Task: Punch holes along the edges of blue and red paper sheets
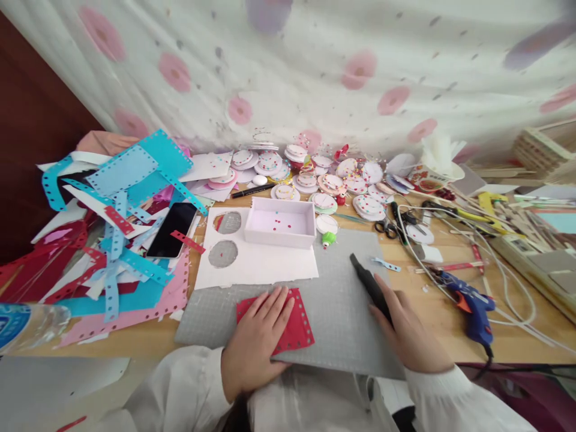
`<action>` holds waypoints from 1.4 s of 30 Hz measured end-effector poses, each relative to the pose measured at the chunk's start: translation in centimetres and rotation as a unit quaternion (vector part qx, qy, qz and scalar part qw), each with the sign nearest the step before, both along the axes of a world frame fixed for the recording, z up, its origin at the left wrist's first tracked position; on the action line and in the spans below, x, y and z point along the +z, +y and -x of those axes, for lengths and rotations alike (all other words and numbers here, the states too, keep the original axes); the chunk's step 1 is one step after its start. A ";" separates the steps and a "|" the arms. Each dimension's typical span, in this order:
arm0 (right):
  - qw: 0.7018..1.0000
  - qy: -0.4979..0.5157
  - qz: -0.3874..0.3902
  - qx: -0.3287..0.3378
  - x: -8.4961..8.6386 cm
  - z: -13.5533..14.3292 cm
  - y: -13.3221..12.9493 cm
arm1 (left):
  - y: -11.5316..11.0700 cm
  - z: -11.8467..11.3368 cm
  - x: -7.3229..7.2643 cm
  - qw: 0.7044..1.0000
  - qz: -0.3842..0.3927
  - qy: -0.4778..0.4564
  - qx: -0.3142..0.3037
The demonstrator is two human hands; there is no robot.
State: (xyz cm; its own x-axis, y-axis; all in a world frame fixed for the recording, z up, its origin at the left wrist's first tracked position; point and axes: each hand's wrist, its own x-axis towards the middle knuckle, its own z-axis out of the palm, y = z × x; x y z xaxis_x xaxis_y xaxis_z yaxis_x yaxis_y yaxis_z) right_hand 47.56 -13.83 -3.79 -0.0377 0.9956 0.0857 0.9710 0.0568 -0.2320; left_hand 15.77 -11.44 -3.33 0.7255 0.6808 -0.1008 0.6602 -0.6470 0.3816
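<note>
My left hand (261, 336) lies flat with its fingers stretched, pressing on a piece of red paper (300, 327) with holes along its edges. Part of the sheet is hidden beneath it. Under both is a grey cutting mat (335, 324). On the mat's right side my right hand (411, 333) is closed around a long black tool (371, 285), its narrow end pointing away from me; its exact kind is unclear. Behind the red paper lies white card (265, 270) with two round cut-outs, and an open white box (279, 231) stands on it.
Coloured paper scraps (117, 252), a phone (173, 228) and a plastic bottle (33, 324) lie to the left. Several layered paper discs (330, 183) line the back. On the right are scissors (387, 228), a blue glue gun (477, 309) and white cable (531, 300).
</note>
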 end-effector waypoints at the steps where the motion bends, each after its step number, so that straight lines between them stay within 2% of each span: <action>1: 0.999 -0.033 -0.035 -0.009 -0.5 0.3 1.0 | -0.1 0.2 0.2 1.000 0.007 0.000 -0.008; 3: 0.993 -0.064 -0.097 0.001 -0.7 1.6 2.2 | -0.2 0.6 0.6 0.999 0.027 -0.011 -0.024; 5: 0.986 0.006 -0.122 0.115 0.0 3.5 2.5 | -0.3 1.0 1.3 0.998 0.055 -0.038 -0.019; 6: 0.977 0.055 -0.109 0.177 0.4 4.6 2.4 | -0.2 1.1 1.6 0.996 0.072 -0.057 -0.006; 8: 0.946 0.117 -0.033 0.300 1.1 6.7 2.2 | 0.1 1.1 2.6 0.987 0.115 -0.107 0.035; 10: 0.925 0.163 -0.002 0.344 1.3 8.3 2.2 | 0.6 1.0 3.7 0.969 0.170 -0.161 0.078; 13: 0.920 0.227 0.005 0.320 1.0 9.5 2.8 | 1.7 0.7 5.5 0.937 0.245 -0.216 0.124; 16: 0.914 0.293 -0.015 0.279 0.9 9.7 3.3 | 2.6 0.6 6.5 0.913 0.306 -0.219 0.156; 20: 0.889 0.382 0.000 0.253 1.6 8.7 3.3 | 3.1 1.2 6.5 0.907 0.327 -0.146 0.223; 22: 0.892 0.404 0.015 0.202 1.9 7.0 3.6 | 3.3 1.8 6.3 0.907 0.305 -0.134 0.256; 25: 0.936 0.343 -0.049 0.054 1.9 2.8 4.7 | 4.4 2.8 6.4 0.892 0.261 -0.176 0.324; 27: 0.965 0.226 -0.128 -0.036 1.8 0.0 5.7 | 6.1 3.4 6.5 0.866 0.235 -0.201 0.393; 28: 0.968 0.148 -0.186 -0.085 1.9 -1.0 6.2 | 7.1 3.5 6.5 0.853 0.231 -0.205 0.421; 30: 0.947 0.039 -0.279 -0.155 2.1 -1.8 6.8 | 9.4 3.6 6.2 0.836 0.219 -0.229 0.449; 31: 0.940 0.026 -0.302 -0.155 2.3 -1.6 7.1 | 10.5 3.5 6.0 0.840 0.204 -0.247 0.438; 33: 0.943 0.074 -0.307 -0.105 2.4 -0.1 7.6 | 12.4 3.0 5.4 0.858 0.165 -0.267 0.406; 36: 0.962 0.152 -0.227 -0.007 1.6 3.5 9.1 | 13.7 2.1 4.9 0.879 0.135 -0.265 0.374; 37: 0.970 0.152 -0.191 0.016 1.1 4.6 9.8 | 13.6 2.0 5.0 0.881 0.134 -0.263 0.369; 39: 0.973 0.145 -0.176 0.027 0.0 6.2 11.4 | 12.8 1.8 5.4 0.885 0.130 -0.254 0.369; 42: 0.976 0.143 -0.162 0.033 -1.2 7.3 13.1 | 10.0 2.0 6.4 0.883 0.129 -0.230 0.387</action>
State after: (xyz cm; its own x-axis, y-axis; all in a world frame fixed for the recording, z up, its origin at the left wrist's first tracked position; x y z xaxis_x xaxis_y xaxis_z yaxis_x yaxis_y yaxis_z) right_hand 40.27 -0.74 -5.03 -0.0287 0.9105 0.4125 0.8613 0.2320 -0.4521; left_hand 13.81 -1.42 3.10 0.0566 0.9883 -0.1416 0.6027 0.0792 0.7940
